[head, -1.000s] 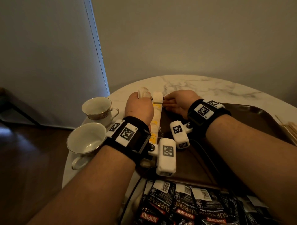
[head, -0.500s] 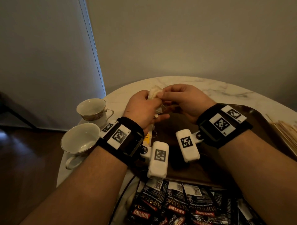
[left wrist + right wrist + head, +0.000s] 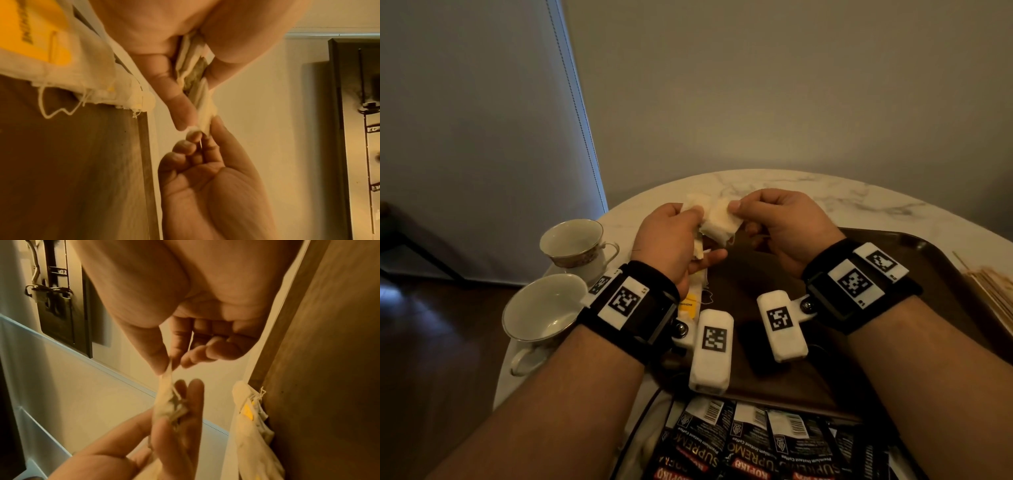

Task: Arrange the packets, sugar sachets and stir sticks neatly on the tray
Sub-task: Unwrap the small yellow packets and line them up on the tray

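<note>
Both hands are raised over the left end of the dark brown tray (image 3: 767,284). My left hand (image 3: 688,228) grips a small stack of pale tea bags (image 3: 717,221) between thumb and fingers. My right hand (image 3: 743,214) pinches the edge of one of those bags (image 3: 166,386) with thumb and forefinger. Below the hands a row of tea bags with yellow tags (image 3: 690,303) lies along the tray's left edge. Black coffee packets (image 3: 750,442) overlap in a row at the near edge. Wooden stir sticks (image 3: 993,291) lie at the far right.
Two white teacups (image 3: 571,240) (image 3: 541,315) stand on the round marble table (image 3: 842,202), left of the tray and close to my left wrist. Wall and a curtain are behind the table. Dark floor lies to the left.
Both hands have come up off the far end of the tea-bag row and met above it, the left one carrying tea bags and the right now pinching one.
</note>
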A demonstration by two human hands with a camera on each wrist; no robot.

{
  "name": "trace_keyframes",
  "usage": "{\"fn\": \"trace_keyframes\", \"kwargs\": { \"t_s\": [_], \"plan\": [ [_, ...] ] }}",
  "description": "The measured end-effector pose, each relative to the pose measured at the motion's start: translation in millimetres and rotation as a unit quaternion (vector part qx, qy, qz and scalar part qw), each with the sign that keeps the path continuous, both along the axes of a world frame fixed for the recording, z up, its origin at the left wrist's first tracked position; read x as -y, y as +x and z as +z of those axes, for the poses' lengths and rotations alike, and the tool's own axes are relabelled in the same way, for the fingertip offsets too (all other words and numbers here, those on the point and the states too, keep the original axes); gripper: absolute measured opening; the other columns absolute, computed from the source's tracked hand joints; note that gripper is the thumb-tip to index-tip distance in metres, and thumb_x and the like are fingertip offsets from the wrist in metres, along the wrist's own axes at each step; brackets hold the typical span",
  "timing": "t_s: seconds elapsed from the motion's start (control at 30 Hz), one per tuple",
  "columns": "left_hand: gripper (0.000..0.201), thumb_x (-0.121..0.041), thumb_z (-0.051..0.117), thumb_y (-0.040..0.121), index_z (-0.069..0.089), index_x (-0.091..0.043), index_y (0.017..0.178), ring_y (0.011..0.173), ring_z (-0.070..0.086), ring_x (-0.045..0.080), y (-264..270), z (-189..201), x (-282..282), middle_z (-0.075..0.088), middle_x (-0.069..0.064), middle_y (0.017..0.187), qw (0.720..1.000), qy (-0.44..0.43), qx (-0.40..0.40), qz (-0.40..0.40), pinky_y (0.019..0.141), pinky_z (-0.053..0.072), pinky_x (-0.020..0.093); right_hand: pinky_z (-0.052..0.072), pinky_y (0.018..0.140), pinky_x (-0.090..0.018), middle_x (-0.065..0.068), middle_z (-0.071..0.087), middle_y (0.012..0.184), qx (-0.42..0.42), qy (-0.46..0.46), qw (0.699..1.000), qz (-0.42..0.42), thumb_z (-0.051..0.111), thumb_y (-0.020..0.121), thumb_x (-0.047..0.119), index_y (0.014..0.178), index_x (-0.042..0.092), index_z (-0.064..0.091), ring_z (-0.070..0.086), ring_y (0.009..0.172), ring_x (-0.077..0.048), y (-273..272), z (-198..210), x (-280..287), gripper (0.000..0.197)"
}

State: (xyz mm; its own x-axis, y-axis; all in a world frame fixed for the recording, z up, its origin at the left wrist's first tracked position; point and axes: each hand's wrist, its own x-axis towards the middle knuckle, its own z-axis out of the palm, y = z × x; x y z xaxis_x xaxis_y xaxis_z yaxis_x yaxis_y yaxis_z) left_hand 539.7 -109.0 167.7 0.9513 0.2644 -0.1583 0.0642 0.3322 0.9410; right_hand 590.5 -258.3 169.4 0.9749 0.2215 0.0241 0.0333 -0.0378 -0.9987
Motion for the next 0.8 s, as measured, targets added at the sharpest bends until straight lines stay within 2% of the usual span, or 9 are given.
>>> {"fn": "trace_keyframes", "kwargs": {
  "t_s": [0.13,0.2,0.27,0.3,0.4,0.5,0.63,0.7,0.8],
  "plan": [
    [0.013,-0.015,0.050,0.107,0.063,-0.015,0.107,0.083,0.076,0.020,1,-1,-2,0.078,0.009,0.100,1.000,0.008,0.011,0.025,0.052,0.057,0.027,0.048,0.059,-0.032,0.002,0.057,0.062,-0.029,0.032,0.996,-0.078,0.070,0.091,0.023,0.083,0.014,0.068,0.055,0.060,-0.016,1,2,-2,0.012],
    [0.014,-0.014,0.050,0.106,0.065,-0.016,0.105,0.080,0.074,0.015,2,-2,-2,0.076,0.006,0.098,0.999,0.027,0.020,0.040,0.053,0.056,0.025,0.052,0.060,-0.033,0.003,0.062,0.063,-0.014,0.020,0.996,-0.089,0.070,0.091,0.025,0.082,0.016,0.070,0.061,0.060,-0.016,0,3,-4,0.012],
    [0.014,-0.015,0.053,0.105,0.067,-0.015,0.108,0.082,0.072,0.013,2,-2,-1,0.074,0.005,0.098,0.997,0.050,0.033,0.052,0.055,0.055,0.024,0.055,0.066,-0.037,0.000,0.066,0.067,0.005,-0.005,0.997,-0.083,0.070,0.091,0.026,0.082,0.016,0.073,0.064,0.065,-0.018,-2,3,-6,0.013],
    [0.014,-0.016,0.054,0.105,0.068,-0.014,0.108,0.081,0.071,0.012,2,-1,-1,0.074,0.004,0.098,0.996,0.060,0.040,0.051,0.055,0.055,0.023,0.053,0.068,-0.039,0.001,0.064,0.064,0.012,-0.011,0.997,-0.072,0.070,0.091,0.026,0.078,0.017,0.072,0.062,0.063,-0.019,-4,3,-7,0.016],
    [0.015,-0.020,0.056,0.105,0.070,-0.016,0.101,0.075,0.070,0.008,-2,1,4,0.077,0.002,0.097,0.995,0.084,0.055,0.018,0.054,0.054,0.021,0.047,0.066,-0.039,0.001,0.061,0.060,0.023,-0.013,0.999,-0.024,0.070,0.093,0.028,0.068,0.018,0.067,0.057,0.057,-0.016,-7,2,-12,0.027],
    [0.017,-0.024,0.058,0.105,0.073,-0.017,0.100,0.072,0.071,0.008,-4,1,6,0.077,0.002,0.092,0.994,0.095,0.057,0.004,0.054,0.054,0.023,0.044,0.065,-0.035,0.001,0.067,0.070,0.031,-0.009,0.999,0.007,0.067,0.096,0.033,0.078,0.016,0.072,0.058,0.058,-0.010,-9,1,-12,0.026],
    [0.018,-0.031,0.066,0.100,0.073,-0.015,0.101,0.072,0.071,0.009,-4,3,3,0.077,0.003,0.090,0.996,0.072,0.046,0.002,0.055,0.054,0.023,0.047,0.068,-0.036,-0.004,0.072,0.083,0.044,-0.017,0.999,0.010,0.068,0.096,0.027,0.094,0.016,0.078,0.059,0.069,-0.015,-8,-1,-10,0.015],
    [0.011,-0.024,0.070,0.097,0.073,-0.015,0.103,0.080,0.071,0.012,-3,1,2,0.077,0.007,0.099,0.996,0.079,0.043,0.004,0.055,0.054,0.021,0.048,0.067,-0.035,-0.003,0.071,0.084,0.059,-0.018,0.998,0.007,0.071,0.094,0.019,0.101,0.017,0.076,0.061,0.072,-0.015,-7,-2,-11,0.010],
    [0.010,-0.010,0.066,0.096,0.072,-0.017,0.099,0.079,0.070,0.012,-1,-2,0,0.077,0.009,0.101,0.997,0.077,0.027,0.012,0.053,0.052,0.018,0.049,0.064,-0.031,-0.001,0.067,0.084,0.050,-0.006,0.999,-0.011,0.075,0.090,0.013,0.111,0.019,0.069,0.062,0.072,-0.012,-4,-4,-11,0.022]
  ]
}}
